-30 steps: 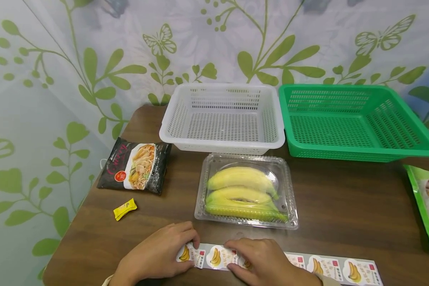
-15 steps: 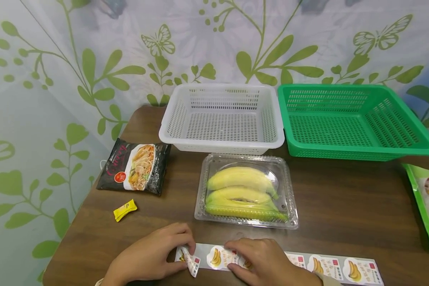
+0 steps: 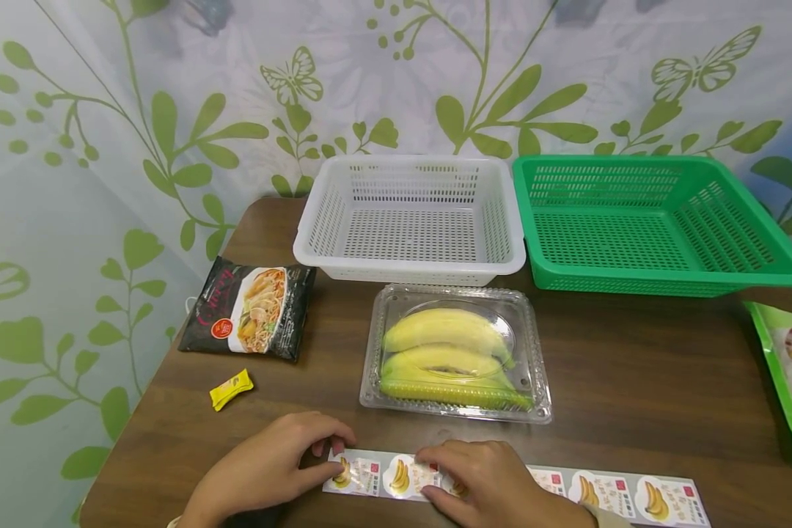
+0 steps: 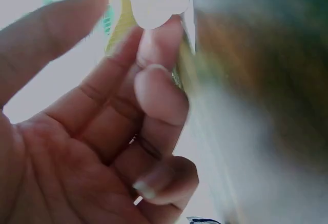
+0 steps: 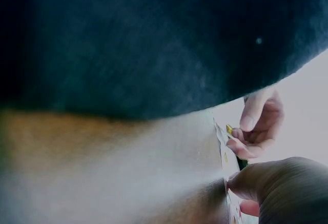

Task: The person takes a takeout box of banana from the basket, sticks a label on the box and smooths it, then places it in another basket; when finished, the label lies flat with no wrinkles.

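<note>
A strip of banana-print stickers (image 3: 368,475) lies flat along the table's near side. At its left end, my left hand (image 3: 273,462) hovers by the end sticker with thumb and index finger apart, the thumb at the sticker's edge. In the left wrist view, the fingers of the left hand (image 4: 118,111) are loosely bent, with a washed-out white patch at the fingertips. My right hand (image 3: 485,477) grips the middle of the strip between thumb and fingers, covering part of it. Behind the strip sits a clear clamshell box (image 3: 540,367) with bananas (image 3: 445,359) inside.
A white basket (image 3: 412,269) and a green basket (image 3: 666,281) stand at the back. On the left lie a black noodle packet (image 3: 257,308) and a small yellow wrapper (image 3: 231,389). A green-edged bag (image 3: 788,374) lies at the far right.
The end sticker, lifted and curled in the left fingers half a second ago, now lies flat on the strip. The left hand has eased slightly left; the right hand stays in place.
</note>
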A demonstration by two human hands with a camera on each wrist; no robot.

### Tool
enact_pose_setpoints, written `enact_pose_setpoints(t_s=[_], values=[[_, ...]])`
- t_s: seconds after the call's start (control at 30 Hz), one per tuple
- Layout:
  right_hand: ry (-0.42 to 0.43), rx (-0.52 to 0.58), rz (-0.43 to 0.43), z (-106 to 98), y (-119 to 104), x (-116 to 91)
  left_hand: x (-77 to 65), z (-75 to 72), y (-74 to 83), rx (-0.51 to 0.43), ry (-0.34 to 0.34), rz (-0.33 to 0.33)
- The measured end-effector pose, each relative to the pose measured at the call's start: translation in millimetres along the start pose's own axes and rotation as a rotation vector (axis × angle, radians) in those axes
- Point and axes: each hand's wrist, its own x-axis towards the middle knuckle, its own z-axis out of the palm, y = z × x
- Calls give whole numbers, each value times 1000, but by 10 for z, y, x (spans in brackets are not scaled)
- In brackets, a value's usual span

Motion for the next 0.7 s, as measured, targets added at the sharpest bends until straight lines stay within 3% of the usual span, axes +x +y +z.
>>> enact_pose_setpoints(t_s=[0.13,0.47,0.7], values=[[-9,4,17,-3,-5,-5,12,-8,-4,6,-3,-45],[-17,24,71,-28,-36,6,22,20,-2,-11,2,30],[-30,21,93,-43,-32,-6,39,52,-2,-7,24,41]])
